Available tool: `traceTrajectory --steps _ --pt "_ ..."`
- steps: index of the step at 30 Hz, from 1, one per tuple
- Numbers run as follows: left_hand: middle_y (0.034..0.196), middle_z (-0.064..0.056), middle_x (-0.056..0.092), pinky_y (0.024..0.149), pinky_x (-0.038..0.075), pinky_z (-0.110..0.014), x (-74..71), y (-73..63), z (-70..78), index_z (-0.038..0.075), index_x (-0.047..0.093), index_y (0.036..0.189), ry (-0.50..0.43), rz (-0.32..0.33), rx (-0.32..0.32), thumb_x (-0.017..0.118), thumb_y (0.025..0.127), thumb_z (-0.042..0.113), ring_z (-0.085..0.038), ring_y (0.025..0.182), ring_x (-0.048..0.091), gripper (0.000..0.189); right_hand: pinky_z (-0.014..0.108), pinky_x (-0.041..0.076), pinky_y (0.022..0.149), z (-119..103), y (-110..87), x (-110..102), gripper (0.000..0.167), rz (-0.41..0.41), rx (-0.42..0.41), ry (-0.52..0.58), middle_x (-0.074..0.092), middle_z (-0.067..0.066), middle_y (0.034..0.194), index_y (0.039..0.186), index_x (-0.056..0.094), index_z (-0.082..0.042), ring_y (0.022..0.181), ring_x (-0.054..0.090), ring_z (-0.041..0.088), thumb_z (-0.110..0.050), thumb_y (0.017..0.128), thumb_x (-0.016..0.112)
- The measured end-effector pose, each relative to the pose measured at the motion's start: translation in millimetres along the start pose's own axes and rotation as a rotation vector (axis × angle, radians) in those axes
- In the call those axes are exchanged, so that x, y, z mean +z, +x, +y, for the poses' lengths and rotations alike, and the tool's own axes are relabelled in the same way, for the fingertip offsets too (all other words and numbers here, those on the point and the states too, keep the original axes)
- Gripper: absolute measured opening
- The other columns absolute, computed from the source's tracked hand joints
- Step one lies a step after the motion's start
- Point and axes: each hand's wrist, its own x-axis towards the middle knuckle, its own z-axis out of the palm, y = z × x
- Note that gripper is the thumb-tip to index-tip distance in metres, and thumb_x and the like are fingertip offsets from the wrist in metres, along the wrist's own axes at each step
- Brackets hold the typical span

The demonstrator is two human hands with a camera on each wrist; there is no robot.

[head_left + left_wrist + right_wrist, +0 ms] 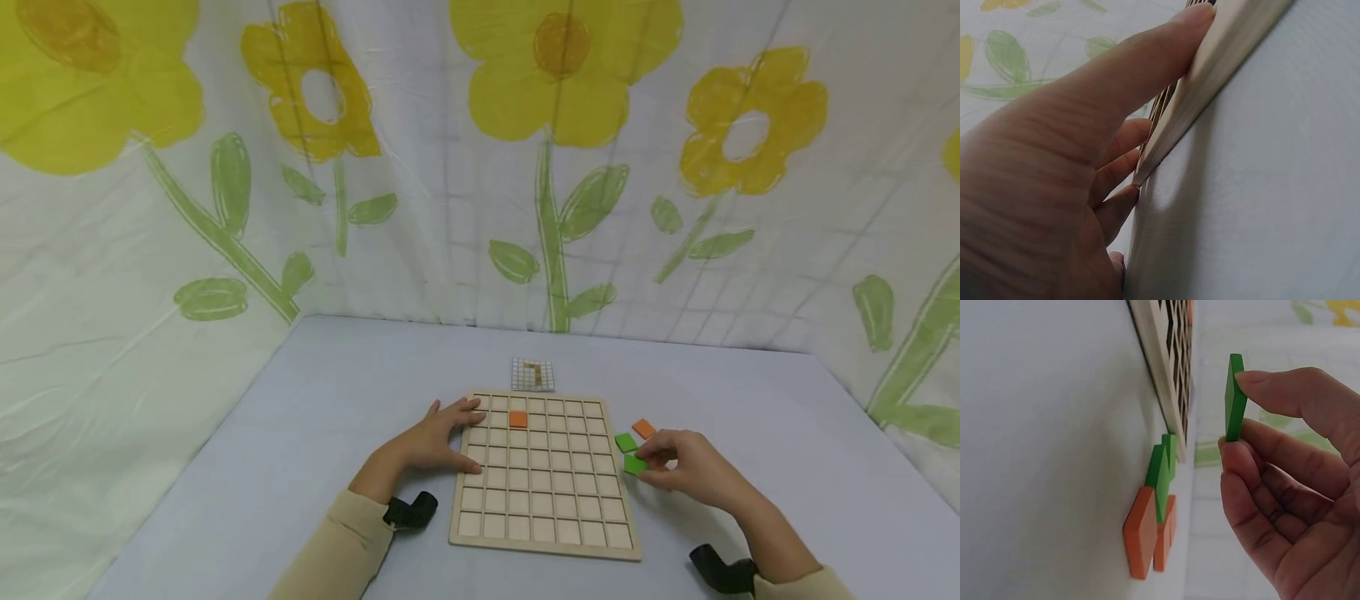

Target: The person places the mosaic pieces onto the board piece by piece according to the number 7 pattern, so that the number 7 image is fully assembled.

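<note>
Currently I see the right hand (690, 471) with its grip pinching a green tile (1235, 397) above the counter (375, 358), the board (541, 481) lying just left of it and the left hand (431, 437) resting, fingers spread, on the far-left edge.

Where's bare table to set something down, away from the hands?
Bare table lies left of the card, beyond the left hand, and right of the loose tiles, beyond the right hand. Crowded: just right of the board, with those tiles and a green tile in the right hand; the left hand touches the board's left edge.
</note>
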Motion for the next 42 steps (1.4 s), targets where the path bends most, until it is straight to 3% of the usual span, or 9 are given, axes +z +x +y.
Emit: traceTrajectory --steps 4,18,25,42 --pt "0.154 -0.005 0.025 0.118 -0.005 -0.053 0.5 0.2 -0.9 0.014 0.046 0.139 -0.003 0.0 -0.001 0.079 0.07 0.042 -0.027 0.145 0.013 0.081 0.02 0.052 0.064 -6.2 7.6 2.2 0.021 0.018 0.006 -0.008 0.065 0.0 0.085 0.089 0.068 -0.005 0.075 0.057 0.002 -0.016 0.074 0.077" --pt "0.154 -0.006 0.025 0.118 -0.006 -0.053 1.6 -1.1 -1.7 0.013 0.046 0.138 -0.013 -0.008 -0.007 0.08 0.07 0.041 -0.027 0.145 0.013 0.081 0.029 0.056 0.069 -20.2 37.6 11.0 0.017 0.044 -0.097 -0.04 0.066 0.001 0.089 0.091 0.068 -0.006 0.078 0.062 0.013 -0.011 0.076 0.075" --pt "0.154 -0.005 0.025 0.118 -0.006 -0.053 1.6 -1.2 -2.2 0.013 0.046 0.139 -0.01 -0.008 0.001 0.079 0.07 0.041 -0.027 0.145 0.013 0.081 0.024 0.055 0.07 -28.7 51.7 14.7 0.018 0.01 -0.104 -0.001 0.066 0.002 0.092 0.095 0.068 -0.007 0.08 0.061 0.008 -0.014 0.079 0.073" --pt "0.154 -0.005 0.026 0.118 -0.005 -0.051 -2.9 -0.7 3.3 0.012 0.045 0.138 0.007 -0.008 -0.01 0.079 0.071 0.04 -0.026 0.145 0.014 0.081 0.027 0.055 0.074 -31.3 94.5 25.4 0.023 -0.034 -0.165 0.061 0.066 0.01 0.098 0.102 0.067 -0.003 0.086 0.063 0.019 -0.014 0.082 0.071"
